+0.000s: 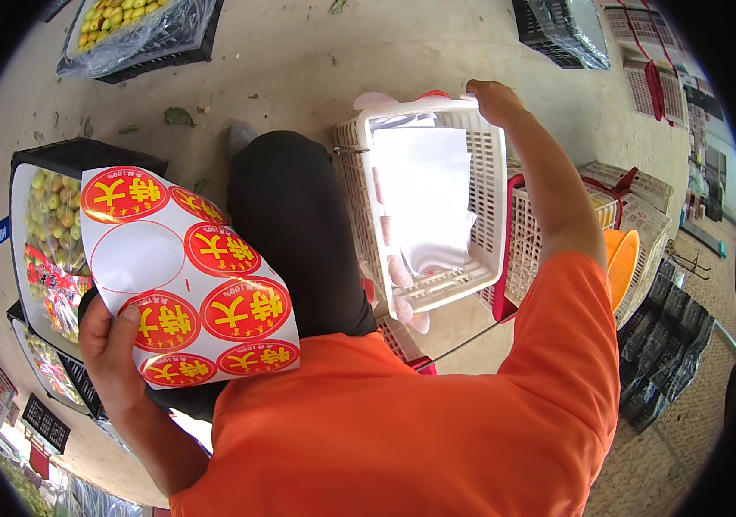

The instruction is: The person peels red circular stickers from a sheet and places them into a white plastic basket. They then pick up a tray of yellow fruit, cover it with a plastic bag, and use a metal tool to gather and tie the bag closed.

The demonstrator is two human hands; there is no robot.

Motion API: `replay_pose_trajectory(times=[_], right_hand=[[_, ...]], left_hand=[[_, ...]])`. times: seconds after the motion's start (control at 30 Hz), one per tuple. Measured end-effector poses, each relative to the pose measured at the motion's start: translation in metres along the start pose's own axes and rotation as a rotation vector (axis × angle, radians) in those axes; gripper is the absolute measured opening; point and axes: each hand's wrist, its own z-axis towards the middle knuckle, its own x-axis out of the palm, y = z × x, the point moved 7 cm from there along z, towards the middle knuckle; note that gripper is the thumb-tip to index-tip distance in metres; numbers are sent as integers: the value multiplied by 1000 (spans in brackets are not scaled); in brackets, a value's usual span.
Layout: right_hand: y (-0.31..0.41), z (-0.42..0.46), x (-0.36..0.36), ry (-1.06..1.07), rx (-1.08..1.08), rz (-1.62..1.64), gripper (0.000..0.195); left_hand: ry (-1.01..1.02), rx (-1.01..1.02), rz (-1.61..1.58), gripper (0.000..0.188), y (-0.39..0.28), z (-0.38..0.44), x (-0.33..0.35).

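Observation:
Pinched between the thumb and fingers of my left hand (109,342) is a white sheet of round red and yellow stickers (193,284); one round place on it is plain white. The sheet curls over my dark-trousered leg. My right hand (496,102) is at the far right corner of a white plastic basket (485,194), its fingers curled over the rim. White paper sheets (423,194) lie inside the basket. Beyond the left edge of the sticker sheet, a black crate (83,155) holds bagged green-brown fruit (51,207) in a white liner.
Another crate of yellow fruit (112,22) stands at the upper left, a plastic-draped black crate (558,32) at the upper right. White crates (649,223), an orange plastic basin (623,265) and plastic-wrapped black crates (665,349) are on the right. Leaves (178,116) lie on the floor.

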Motion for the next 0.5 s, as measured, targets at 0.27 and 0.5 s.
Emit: replay_pose_trajectory(times=[0.27,0.5], right_hand=[[3,-15,-31,-232,16,38,32],[198,-118,-134,-90,-285,1171,34]], left_hand=[[29,80,-39,31,-8,-5,-5],[-7,210,-345,30,-1,-10,-17]])
